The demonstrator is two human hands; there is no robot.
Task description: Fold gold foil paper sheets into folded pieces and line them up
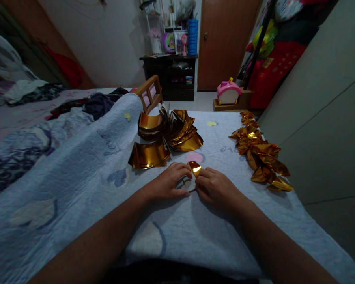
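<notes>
Between my two hands is a small sheet of gold foil paper (195, 169). Its shiny gold face shows at the top, and a pale side shows lower down. My left hand (169, 180) is curled at the sheet's left edge, fingertips against it. At the right edge, the fingers of my right hand (216, 184) pinch the paper. Beyond my left hand lie fanned stacks of flat gold foil sheets (150, 154). Over to the right, several folded gold foil pieces (264, 154) lie in a row.
A light blue quilted cover (106, 221) with heart patterns lies beneath everything. Crumpled dark clothes (99, 104) lie on the left. Behind stand a wooden frame (149, 92), a dark cabinet (170, 79) and a pink toy (229, 92). A pale panel (322, 130) rises on the right.
</notes>
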